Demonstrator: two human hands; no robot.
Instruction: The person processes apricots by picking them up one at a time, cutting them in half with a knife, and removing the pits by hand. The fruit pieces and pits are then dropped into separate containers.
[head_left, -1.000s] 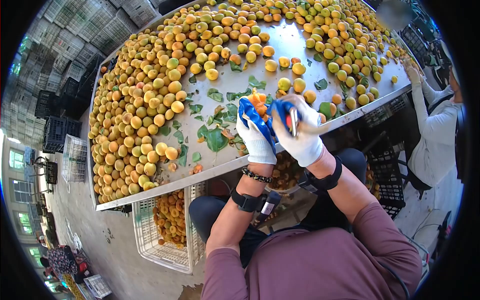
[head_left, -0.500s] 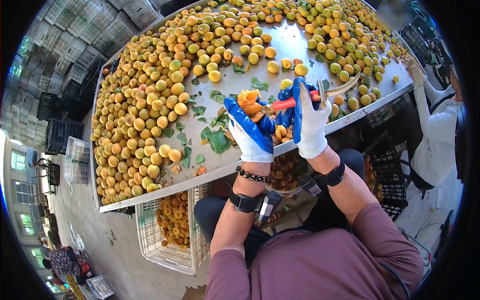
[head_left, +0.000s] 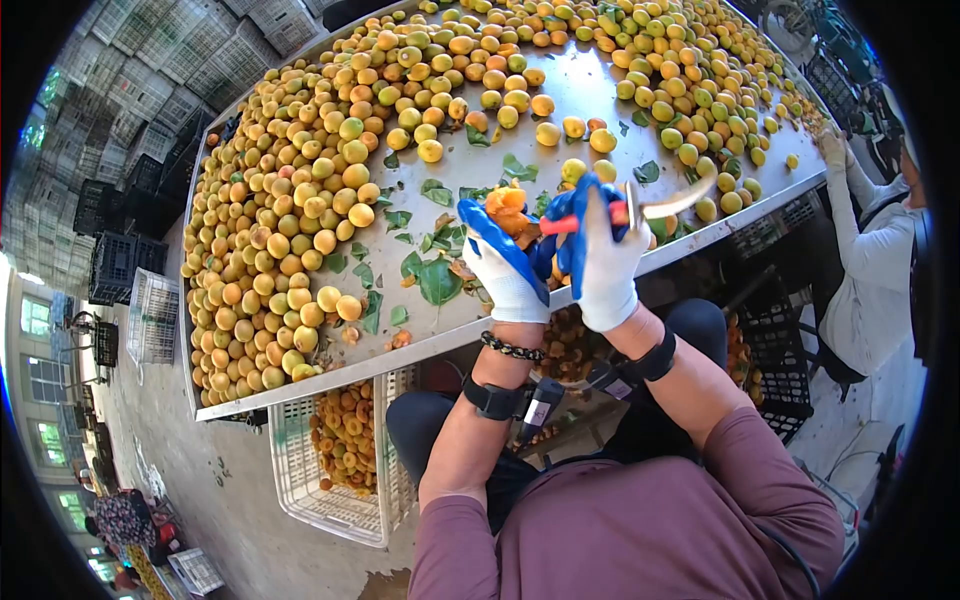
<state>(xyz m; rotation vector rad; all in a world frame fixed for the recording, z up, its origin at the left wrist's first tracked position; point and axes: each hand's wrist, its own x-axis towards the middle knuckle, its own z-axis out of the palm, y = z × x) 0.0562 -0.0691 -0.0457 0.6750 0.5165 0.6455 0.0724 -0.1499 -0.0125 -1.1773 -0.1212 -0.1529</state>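
Note:
In the head view, my left hand (head_left: 500,255), in a white glove with blue palm, is closed around an opened apricot (head_left: 507,207) whose orange flesh shows. My right hand (head_left: 607,255), gloved alike, grips a red-handled tool (head_left: 562,225). A pale curved piece (head_left: 685,200) of this tool sticks out past the right side of that hand. The tool's left end reaches to the apricot; its exact contact is hidden by the fingers. Both hands are close together above the front edge of a metal table (head_left: 450,330). Cut leaves (head_left: 438,283) lie beside my left hand.
Whole apricots (head_left: 290,200) are heaped across the table's left and far sides. Below the edge stands a white crate (head_left: 335,510) with opened fruit (head_left: 343,435). At right, another person (head_left: 870,240) reaches toward the table. Black crates (head_left: 125,270) and stacked crates (head_left: 150,70) stand at left.
My right hand has shifted slightly left and down, and the tool has turned with it, its curved end now blurred. My left hand has moved a little right, still around the apricot.

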